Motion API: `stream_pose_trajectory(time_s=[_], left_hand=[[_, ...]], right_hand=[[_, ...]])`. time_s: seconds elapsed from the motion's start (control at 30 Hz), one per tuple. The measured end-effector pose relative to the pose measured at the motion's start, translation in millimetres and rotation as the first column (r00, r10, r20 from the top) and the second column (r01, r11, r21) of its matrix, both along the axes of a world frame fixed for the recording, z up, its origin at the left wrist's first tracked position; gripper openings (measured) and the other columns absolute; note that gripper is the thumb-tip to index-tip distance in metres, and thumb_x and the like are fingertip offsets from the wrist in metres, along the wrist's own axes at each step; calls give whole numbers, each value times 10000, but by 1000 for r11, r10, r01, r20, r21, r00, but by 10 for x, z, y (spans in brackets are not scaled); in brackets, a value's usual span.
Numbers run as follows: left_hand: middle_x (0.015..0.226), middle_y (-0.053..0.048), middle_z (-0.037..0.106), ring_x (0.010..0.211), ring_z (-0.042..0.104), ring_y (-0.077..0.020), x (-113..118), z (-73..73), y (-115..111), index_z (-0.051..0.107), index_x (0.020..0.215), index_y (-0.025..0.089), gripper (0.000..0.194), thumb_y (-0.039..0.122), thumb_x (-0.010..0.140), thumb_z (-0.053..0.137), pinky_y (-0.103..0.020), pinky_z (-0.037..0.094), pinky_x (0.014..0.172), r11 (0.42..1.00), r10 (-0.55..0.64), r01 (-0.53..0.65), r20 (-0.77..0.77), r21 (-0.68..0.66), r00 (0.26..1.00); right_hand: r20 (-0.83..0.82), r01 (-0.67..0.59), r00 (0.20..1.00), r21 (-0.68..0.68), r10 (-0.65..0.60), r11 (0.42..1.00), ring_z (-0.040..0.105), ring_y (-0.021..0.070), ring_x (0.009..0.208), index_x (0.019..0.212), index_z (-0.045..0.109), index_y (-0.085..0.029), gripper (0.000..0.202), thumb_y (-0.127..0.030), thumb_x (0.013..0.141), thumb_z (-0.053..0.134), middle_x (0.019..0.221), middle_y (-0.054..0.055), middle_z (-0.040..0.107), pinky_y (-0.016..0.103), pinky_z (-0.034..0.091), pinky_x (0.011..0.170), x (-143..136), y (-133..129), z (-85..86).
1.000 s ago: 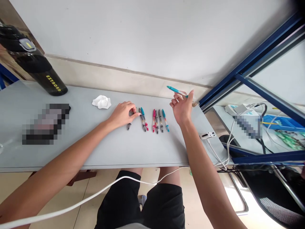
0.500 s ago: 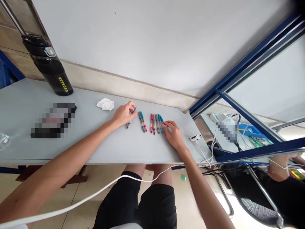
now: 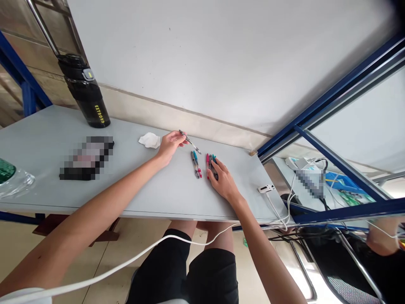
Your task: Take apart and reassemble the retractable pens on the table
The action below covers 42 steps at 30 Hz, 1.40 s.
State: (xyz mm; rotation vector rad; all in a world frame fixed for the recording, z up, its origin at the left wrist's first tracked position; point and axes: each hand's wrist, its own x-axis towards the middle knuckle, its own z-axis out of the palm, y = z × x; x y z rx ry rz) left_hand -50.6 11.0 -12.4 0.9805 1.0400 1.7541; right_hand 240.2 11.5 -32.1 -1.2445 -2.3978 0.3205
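My left hand [image 3: 170, 146] pinches a grey-and-clear pen [image 3: 191, 142], raised off the desk and slanting down to the right. Over a cluster of pens [image 3: 210, 160] with pink, grey and teal caps, my right hand [image 3: 225, 180] is curled, thumb on the near left side and fingers on the right. These pens lie side by side on the desk, partly covered by the hand. Between the two hands rests a small separate group of pens [image 3: 195, 162], one grey-capped and one teal-capped, with a pink end showing.
A crumpled white tissue [image 3: 149, 140], a blurred dark object [image 3: 87, 158] and a black bottle [image 3: 91, 103] are on the desk [image 3: 164, 194] to the left. A clear container lies at the far left. At right sits a white device [image 3: 266, 188] with cables. A white cable [image 3: 139, 253] crosses my lap.
My left hand has lifted its pen and turned it to point right. My right hand has closed around the right-hand pens, which are now bunched more tightly. The camera view has shifted slightly.
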Motion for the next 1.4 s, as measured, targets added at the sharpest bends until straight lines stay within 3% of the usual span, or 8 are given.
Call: stream_pose_trajectory(time_s=[0.3, 0.53, 0.67, 0.77, 0.87, 1.03, 1.13, 1.4], left_hand=[[1003, -71, 814, 1062, 810, -246, 12, 9, -37, 783, 1050, 178, 314, 326, 807, 915, -354, 542, 961, 990, -123, 115, 117, 80, 985], [980, -86, 817, 1040, 824, -268, 56, -13, -45, 788, 991, 158, 313, 334, 800, 963, -413, 566, 1027, 984, -171, 163, 124, 70, 977], [977, -106, 818, 1055, 825, -303, 111, -18, -74, 767, 965, 154, 392, 409, 770, 992, -484, 574, 1082, 981, -195, 191, 93, 44, 976], [978, -116, 825, 1008, 820, -297, 119, -15, -98, 732, 955, 169, 436, 492, 790, 974, -485, 586, 1042, 983, -182, 183, -27, 19, 983], [892, -64, 791, 858, 767, -241, 72, -3, -131, 672, 924, 204, 421, 565, 876, 883, -422, 582, 902, 991, -123, 131, -240, 17, 963], [731, 9, 580, 698, 505, -177, -21, 17, -201, 623, 813, 231, 408, 576, 1026, 663, -356, 380, 683, 999, -31, 42, -684, -1, 729], [680, 10, 458, 655, 403, -171, -4, 25, -229, 526, 736, 221, 487, 588, 1049, 594, -363, 298, 644, 996, -84, 82, -736, -39, 671], [685, 9, 294, 656, 274, -156, 75, 53, -273, 356, 701, 209, 569, 599, 1044, 589, -364, 195, 633, 991, -132, 89, -729, -97, 672]], right_hand=[[46, -16, 999, 27, 14, 1000, 485, 418, 1596, 1620, 586, -189, 629, -546, 1133, 411, 1760, 184, 454, 643, 502, 1248, -29, -52, 40], [-46, 14, 999, 65, -11, 998, 636, 422, 1363, 1518, 587, -225, 589, -630, 1106, 471, 1493, 209, 665, 615, 554, 1100, -91, 100, 184], [-200, -140, 970, 6, 139, 990, 705, 346, 1269, 1476, 593, -246, 546, -641, 1109, 509, 1423, 172, 711, 500, 559, 1056, -263, 317, 340], [-218, -311, 927, 2, 304, 950, 741, 271, 1039, 1405, 651, -263, 464, -584, 1157, 425, 1229, 120, 767, 421, 560, 937, -421, 487, 398], [-189, -421, 885, 60, 424, 905, 664, 225, 865, 1343, 687, -272, 457, -515, 1187, 333, 1045, 81, 730, 373, 517, 832, -528, 628, 365], [-248, -425, 861, 129, 444, 896, 603, 225, 870, 1245, 712, -272, 418, -449, 1190, 337, 1015, 80, 654, 363, 484, 831, -508, 726, 215], [-282, -422, 849, 145, 446, 895, 588, 230, 899, 1241, 701, -278, 403, -409, 1193, 324, 1005, 76, 621, 369, 482, 851, -435, 716, 150], [-329, -438, 820, 166, 468, 884, 569, 225, 885, 1211, 678, -272, 346, -366, 1194, 345, 984, 71, 593, 365, 488, 843, -384, 688, 121]])
